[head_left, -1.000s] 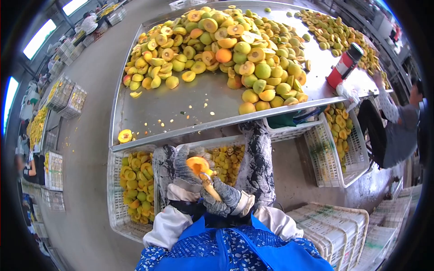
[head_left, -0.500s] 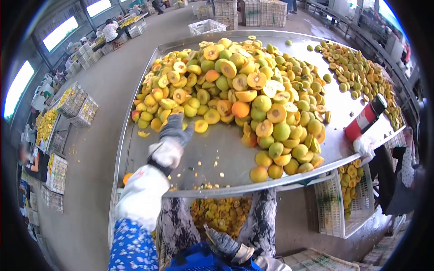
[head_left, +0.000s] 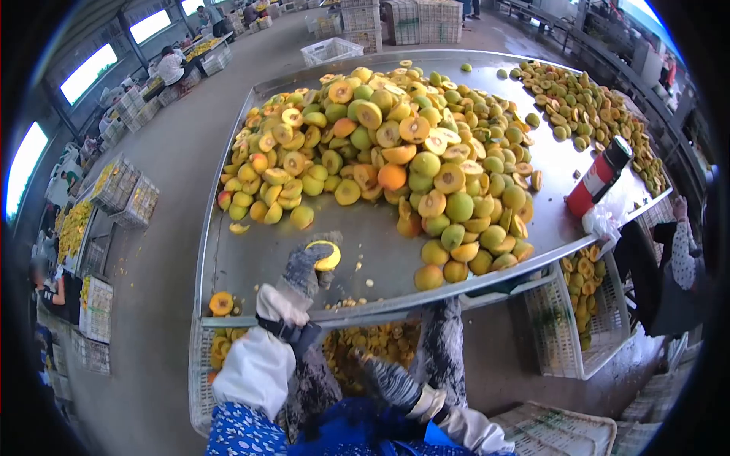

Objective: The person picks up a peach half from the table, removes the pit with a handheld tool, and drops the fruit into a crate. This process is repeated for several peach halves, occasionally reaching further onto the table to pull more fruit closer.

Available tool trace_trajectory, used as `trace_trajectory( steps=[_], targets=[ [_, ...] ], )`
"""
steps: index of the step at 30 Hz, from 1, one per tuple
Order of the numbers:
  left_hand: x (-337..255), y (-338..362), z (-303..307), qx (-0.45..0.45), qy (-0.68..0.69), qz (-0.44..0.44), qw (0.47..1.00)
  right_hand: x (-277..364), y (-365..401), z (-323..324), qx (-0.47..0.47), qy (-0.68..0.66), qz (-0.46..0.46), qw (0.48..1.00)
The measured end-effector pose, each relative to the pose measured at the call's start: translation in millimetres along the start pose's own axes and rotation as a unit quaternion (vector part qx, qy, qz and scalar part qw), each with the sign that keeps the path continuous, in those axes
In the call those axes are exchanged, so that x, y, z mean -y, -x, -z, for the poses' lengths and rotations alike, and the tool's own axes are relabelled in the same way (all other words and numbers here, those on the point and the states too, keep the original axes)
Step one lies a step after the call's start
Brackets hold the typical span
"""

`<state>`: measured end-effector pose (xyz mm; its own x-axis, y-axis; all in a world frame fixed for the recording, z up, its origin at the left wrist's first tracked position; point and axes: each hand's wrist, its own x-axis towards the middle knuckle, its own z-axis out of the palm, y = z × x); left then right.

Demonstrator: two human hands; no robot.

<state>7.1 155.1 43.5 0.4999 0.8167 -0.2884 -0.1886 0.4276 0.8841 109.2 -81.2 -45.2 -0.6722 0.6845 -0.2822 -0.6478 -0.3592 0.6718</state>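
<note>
My left hand [head_left: 306,270], in a grey glove, grips a yellow peach half [head_left: 328,257] over the near edge of the metal table [head_left: 255,258]. Low in front of my body, my right hand [head_left: 389,382] wears a striped grey glove with its fingers curled round a small tool; I cannot tell its kind. Beyond my left hand lies a large heap of halved peaches [head_left: 357,137], some cut side up with brown centres. Small pale bits are scattered on the metal near my left hand. Below the table edge, between my legs, is a pile of peach pieces [head_left: 371,346].
A red flask [head_left: 593,182] stands at the table's right, beside a plastic bag [head_left: 602,224]. Another peach heap [head_left: 601,106] lies at the far right. A crate with peaches [head_left: 559,334] sits below right, near a person [head_left: 673,266]. One peach half [head_left: 221,303] rests at the left corner.
My left hand has drawn back from the heap toward me, bringing a peach half with it. My right hand has risen slightly. The view has shifted a little.
</note>
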Motion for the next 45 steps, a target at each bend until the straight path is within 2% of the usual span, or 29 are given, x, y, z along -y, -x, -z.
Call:
trace_trajectory(
  steps=[1,2,3,5,6,8,9,11,13,15,16,18,19,21,23,25,27,28,30,33,35,36,37,39,41,42,43,44,45],
  targets=[
    [12,13,7,-0.045,0.121,0.053,0.99,-6,1,-10,-0.026,0.153,0.068,0.986],
    [24,25,12,-0.091,0.241,0.104,0.961,-14,0,-13,0.02,0.498,0.198,0.844],
    [31,43,11,-0.06,0.242,0.084,0.965,-22,-1,-17,-0.04,0.744,0.346,0.571],
    [42,73,4,0.005,0.243,0.046,0.969,-22,-3,-18,0.018,0.874,0.439,0.208],
    [50,82,0,-0.023,0.238,0.041,0.97,-22,-3,-20,0.045,0.887,0.46,0.01],
    [63,93,-7,-0.073,0.226,0.03,0.971,-39,0,-40,-0.015,0.885,0.384,0.263],
    [66,99,-5,-0.037,0.263,0.045,0.963,-41,-3,-39,-0.036,0.879,0.377,0.291],
    [70,109,-17,-0.077,0.256,0.032,0.963,-42,-11,-33,-0.075,0.864,0.361,0.342],
    [78,110,-17,-0.082,0.267,0.023,0.96,-44,-17,-31,-0.078,0.855,0.405,0.316],
    [66,133,-33,-0.109,-0.033,-0.095,0.989,-45,-22,-26,-0.116,0.864,0.399,0.284],
    [63,140,-37,-0.117,-0.164,-0.15,0.968,-46,-24,-22,-0.091,0.869,0.435,0.22],
    [63,152,-40,-0.16,-0.393,-0.251,0.87,-47,-25,-13,-0.039,0.863,0.497,0.087],
    [66,157,-40,-0.176,-0.488,-0.295,0.802,-48,-23,-11,-0.075,0.876,0.456,0.14],
    [67,162,-39,-0.157,-0.486,-0.306,0.803,-51,-21,-12,-0.072,0.87,0.445,0.2],
    [60,163,-41,-0.086,-0.282,-0.235,0.926,-51,-19,-14,-0.059,0.871,0.417,0.251],
    [53,166,-46,-0.01,-0.058,-0.146,0.987,-46,-14,-12,-0.04,0.88,0.369,0.296],
    [46,173,-62,-0.059,-0.167,-0.188,0.966,-30,-16,2,0.046,0.893,0.403,0.197],
    [45,179,-83,-0.141,-0.379,-0.265,0.875,-31,-14,0,0.09,0.893,0.415,0.146],
    [46,181,-92,-0.2,-0.487,-0.293,0.798,-37,-1,-10,0.09,0.906,0.381,0.16],
    [64,167,-67,-0.137,-0.299,-0.251,0.91,-28,0,2,0.15,0.874,0.426,0.178],
    [74,162,-53,-0.123,-0.21,-0.207,0.948,-45,16,-13,0.069,0.841,0.266,0.467],
    [78,162,-46,-0.122,-0.191,-0.192,0.955,-45,20,-19,0.057,0.746,0.113,0.654],
    [82,162,-35,-0.129,-0.205,-0.189,0.952,-45,24,-24,-0.015,0.608,-0.019,0.793],
    [89,169,13,-0.183,-0.421,-0.198,0.866,-60,17,2,0.029,0.672,0.107,0.732],
    [81,192,74,-0.243,-0.685,-0.094,0.68,-51,18,8,-0.037,0.617,0.13,0.775],
    [72,205,97,-0.261,-0.776,-0.01,0.575,-21,-3,61,0.035,0.787,0.225,0.574],
    [60,211,112,-0.272,-0.831,0.053,0.482,7,-24,111,0.049,0.877,0.353,0.322],
    [49,208,123,-0.311,-0.827,0.01,0.469,5,-26,104,0.08,0.866,0.47,0.151],
    [37,193,129,-0.341,-0.802,-0.071,0.485,11,-34,112,0.054,0.889,0.409,0.199]
  ],
)
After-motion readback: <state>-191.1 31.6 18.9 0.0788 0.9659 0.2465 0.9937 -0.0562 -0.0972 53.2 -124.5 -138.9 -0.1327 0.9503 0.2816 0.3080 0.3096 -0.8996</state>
